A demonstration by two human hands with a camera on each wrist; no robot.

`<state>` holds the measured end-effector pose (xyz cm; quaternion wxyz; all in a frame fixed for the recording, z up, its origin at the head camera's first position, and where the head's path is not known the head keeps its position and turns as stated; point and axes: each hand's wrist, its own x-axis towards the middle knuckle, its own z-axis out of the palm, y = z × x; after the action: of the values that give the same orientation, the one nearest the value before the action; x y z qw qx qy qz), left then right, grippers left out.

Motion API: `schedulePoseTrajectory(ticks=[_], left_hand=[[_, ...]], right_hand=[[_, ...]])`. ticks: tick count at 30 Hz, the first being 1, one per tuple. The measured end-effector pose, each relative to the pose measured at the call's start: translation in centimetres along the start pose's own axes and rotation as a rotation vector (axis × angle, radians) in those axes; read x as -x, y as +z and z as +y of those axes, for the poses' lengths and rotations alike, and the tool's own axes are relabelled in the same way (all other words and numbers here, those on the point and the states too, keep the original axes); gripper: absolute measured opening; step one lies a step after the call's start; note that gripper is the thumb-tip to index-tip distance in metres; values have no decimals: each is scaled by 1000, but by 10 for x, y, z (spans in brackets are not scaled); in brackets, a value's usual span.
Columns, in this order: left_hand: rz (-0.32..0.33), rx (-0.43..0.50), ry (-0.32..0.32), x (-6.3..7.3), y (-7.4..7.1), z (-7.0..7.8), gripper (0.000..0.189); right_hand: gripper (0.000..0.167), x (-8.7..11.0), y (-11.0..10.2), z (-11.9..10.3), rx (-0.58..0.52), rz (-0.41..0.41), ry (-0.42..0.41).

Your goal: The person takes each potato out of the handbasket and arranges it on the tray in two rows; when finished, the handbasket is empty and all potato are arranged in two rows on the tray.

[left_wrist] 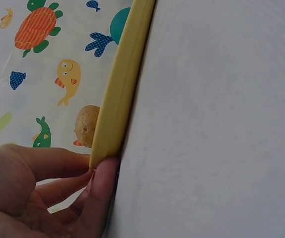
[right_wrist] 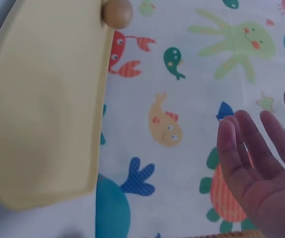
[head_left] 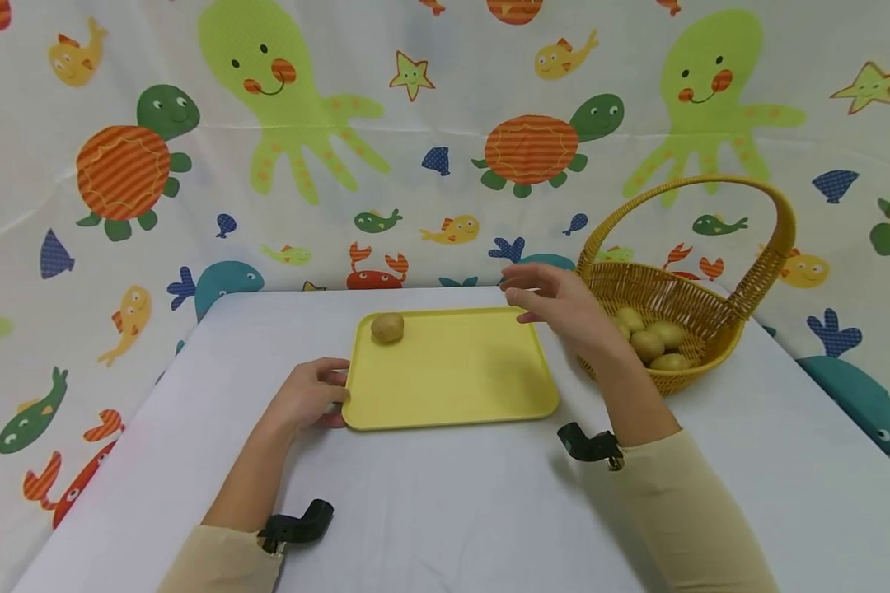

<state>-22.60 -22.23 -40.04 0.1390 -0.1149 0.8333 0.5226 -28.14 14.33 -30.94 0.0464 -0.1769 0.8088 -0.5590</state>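
Basket (head_left: 653, 284) w/ arched handle stands nr the desk's (head_left: 430, 502) far R corner, several potatoes (head_left: 667, 333) piled at its bottom. Yellow tray (head_left: 445, 375) lies on desk abt mid-width, nr far edge, w/ 1 potato (head_left: 387, 328) in its far L corner. L hand (head_left: 313, 394) pinches tray's L edge, just nearer the desk's near edge than that potato. R hand (head_left: 556, 305) is empty, fingers extended loosely, up nr tray's far R corner, beside basket; well apart from L hand & potato. Sea-animal cloth (head_left: 430, 222) hangs behind desk's far edge.
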Motion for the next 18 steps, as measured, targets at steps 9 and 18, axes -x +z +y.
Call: schedulePoseTrajectory(ticks=[9,18], left_hand=[[4,-14,-3,1,1,-1,61],[5,-28,5,-1,3,1,61]], right_hand=[[42,16,-22,5,52,37,-1],[42,37,-53,10,84,138,30]])
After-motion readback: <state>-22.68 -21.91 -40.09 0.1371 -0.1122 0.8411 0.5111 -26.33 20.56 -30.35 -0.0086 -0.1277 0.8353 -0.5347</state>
